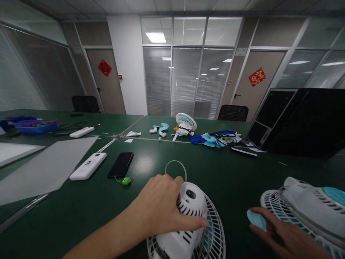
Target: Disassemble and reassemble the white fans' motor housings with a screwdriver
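My left hand (pixel 164 208) is wrapped round the white motor housing of a small electric fan (pixel 192 205), which lies face down on its grille. The top of the housing shows a round opening, and a thin white cord loops up behind it. To the right, my right hand (pixel 280 230) pinches a small light-blue oval cap (pixel 257 220) between thumb and fingers, above the table. Beside that hand lies a second white fan (pixel 309 205), also grille down, with a blue cap on its housing and cord wound about it.
On the green table (pixel 151 158) are a black phone (pixel 121 164), a white power bank (pixel 88 166), and a blue tray (pixel 36 126). Farther back stand a third fan (pixel 185 124) and blue gloves (pixel 207 139). A large black case (pixel 304 122) stands at right.
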A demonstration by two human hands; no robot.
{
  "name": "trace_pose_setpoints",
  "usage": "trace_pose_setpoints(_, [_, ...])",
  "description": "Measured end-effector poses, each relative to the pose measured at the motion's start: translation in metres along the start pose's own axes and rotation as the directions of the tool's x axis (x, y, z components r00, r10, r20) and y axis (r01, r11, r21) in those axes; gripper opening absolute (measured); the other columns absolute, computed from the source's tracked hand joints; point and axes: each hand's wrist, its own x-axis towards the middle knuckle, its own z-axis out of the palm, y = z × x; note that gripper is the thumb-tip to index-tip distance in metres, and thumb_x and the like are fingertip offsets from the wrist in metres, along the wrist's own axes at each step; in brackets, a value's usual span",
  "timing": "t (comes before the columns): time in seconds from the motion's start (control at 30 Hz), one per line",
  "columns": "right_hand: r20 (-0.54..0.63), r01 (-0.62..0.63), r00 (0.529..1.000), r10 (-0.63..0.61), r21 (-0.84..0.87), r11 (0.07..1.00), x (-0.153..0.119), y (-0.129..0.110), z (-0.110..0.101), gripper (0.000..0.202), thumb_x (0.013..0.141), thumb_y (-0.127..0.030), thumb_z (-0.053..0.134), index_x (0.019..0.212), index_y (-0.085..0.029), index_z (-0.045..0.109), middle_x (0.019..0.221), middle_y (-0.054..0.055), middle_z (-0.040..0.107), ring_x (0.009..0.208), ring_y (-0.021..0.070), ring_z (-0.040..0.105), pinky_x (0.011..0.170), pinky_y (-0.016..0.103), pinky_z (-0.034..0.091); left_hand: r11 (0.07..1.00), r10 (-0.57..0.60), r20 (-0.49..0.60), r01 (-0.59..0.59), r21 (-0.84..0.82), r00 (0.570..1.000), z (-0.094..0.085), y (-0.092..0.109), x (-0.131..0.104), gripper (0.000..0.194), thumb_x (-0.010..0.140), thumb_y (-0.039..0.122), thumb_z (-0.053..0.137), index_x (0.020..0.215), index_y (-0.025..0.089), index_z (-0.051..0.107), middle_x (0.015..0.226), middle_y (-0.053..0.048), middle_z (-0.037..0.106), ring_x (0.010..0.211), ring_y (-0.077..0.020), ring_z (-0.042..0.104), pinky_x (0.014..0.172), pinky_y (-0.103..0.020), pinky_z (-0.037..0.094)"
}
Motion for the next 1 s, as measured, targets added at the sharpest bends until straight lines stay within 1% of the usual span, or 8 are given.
trace_pose_setpoints(0.1, [-0.006,-0.140,0.990,0.141,-0.123,0.982,0.013,0.015,0.007,0.079,0.083,-0.068,0.038,0.136,-0.012,0.055,0.105,0.018,0.074,0.089,0.0359,0.071,0.086,0.052,0.053,0.999,0.009,0.012,-0.009,-0.034,1.000,-0.001,-0.004,-0.003,0.072,0.069,0.085,0.054,0.088,0.016,0.066,0.076,-0.007,0.066,0.065,-0.0250,0.059,0.055,-0.028,0.027])
trace_pose_setpoints(0.23, [0.050,-0.060,0.996,0.072,-0.209,0.976,0.020,0.003,0.017,0.059,0.089,-0.054,0.036,0.120,-0.012,0.064,0.109,0.018,0.072,0.096,0.0350,0.070,0.085,0.050,0.053,0.991,0.043,0.030,-0.039,-0.129,0.999,-0.003,-0.014,-0.002,0.072,0.078,0.080,0.049,0.107,0.017,0.068,0.083,-0.008,0.066,0.075,-0.0251,0.059,0.060,-0.029,0.031])
trace_pose_setpoints(0.43, [0.141,0.031,0.990,-0.009,-0.152,0.988,0.024,-0.035,0.012,0.047,0.093,-0.044,0.039,0.121,-0.014,0.062,0.112,0.016,0.070,0.097,0.0294,0.069,0.086,0.046,0.052,0.922,0.072,-0.031,-0.078,-0.380,0.997,-0.007,-0.027,0.009,0.049,0.091,0.059,0.047,0.115,0.019,0.063,0.072,0.000,0.057,0.074,-0.0197,0.054,0.062,-0.027,0.035])
trace_pose_setpoints(0.53, [0.189,0.083,0.980,-0.057,-0.131,0.988,0.031,-0.055,0.010,0.041,0.093,-0.043,0.044,0.121,-0.018,0.061,0.117,0.013,0.069,0.102,0.0285,0.067,0.089,0.045,0.050,0.774,0.129,-0.054,-0.135,-0.619,0.990,-0.001,-0.040,0.021,0.031,0.095,0.037,0.039,0.110,0.019,0.060,0.073,0.002,0.053,0.073,-0.0156,0.050,0.065,-0.026,0.038])
trace_pose_setpoints(0.6, [0.213,0.124,0.972,-0.098,-0.112,0.986,0.037,-0.067,0.010,0.039,0.092,-0.042,0.048,0.123,-0.021,0.061,0.120,0.011,0.068,0.105,0.0277,0.066,0.090,0.044,0.049,0.630,0.133,-0.084,-0.149,-0.762,0.988,0.007,-0.052,0.032,0.025,0.087,0.023,0.041,0.107,0.018,0.056,0.073,0.004,0.049,0.069,-0.0130,0.046,0.063,-0.024,0.038])
trace_pose_setpoints(0.73, [0.244,0.227,0.948,-0.205,-0.064,0.972,0.051,-0.083,0.005,0.042,0.089,-0.038,0.054,0.127,-0.023,0.060,0.115,0.010,0.069,0.102,0.0266,0.065,0.084,0.040,0.049,0.350,0.103,-0.071,-0.103,-0.931,0.992,0.021,-0.070,0.051,0.034,0.070,0.009,0.041,0.102,0.017,0.053,0.076,0.004,0.050,0.064,-0.0102,0.045,0.061,-0.022,0.039])
trace_pose_setpoints(0.9, [0.296,0.238,0.929,-0.223,-0.014,0.971,0.068,-0.088,-0.021,0.062,0.085,-0.042,0.058,0.143,-0.020,0.048,0.098,0.010,0.069,0.089,0.0252,0.065,0.076,0.037,0.049,0.260,0.103,-0.016,-0.042,-0.965,0.995,0.026,-0.077,0.058,0.035,0.067,0.006,0.043,0.096,0.015,0.058,0.071,0.004,0.052,0.059,-0.0086,0.045,0.059,-0.021,0.038])
trace_pose_setpoints(1.0, [0.145,0.300,0.940,-0.310,0.084,0.950,0.077,-0.099,-0.050,0.060,0.086,-0.049,0.058,0.138,-0.021,0.053,0.090,0.006,0.065,0.080,0.0211,0.062,0.070,0.032,0.047,0.184,0.075,-0.016,-0.029,-0.982,0.997,0.029,-0.074,0.060,0.036,0.066,0.004,0.045,0.097,0.015,0.060,0.070,0.004,0.052,0.059,-0.0079,0.044,0.057,-0.020,0.038])
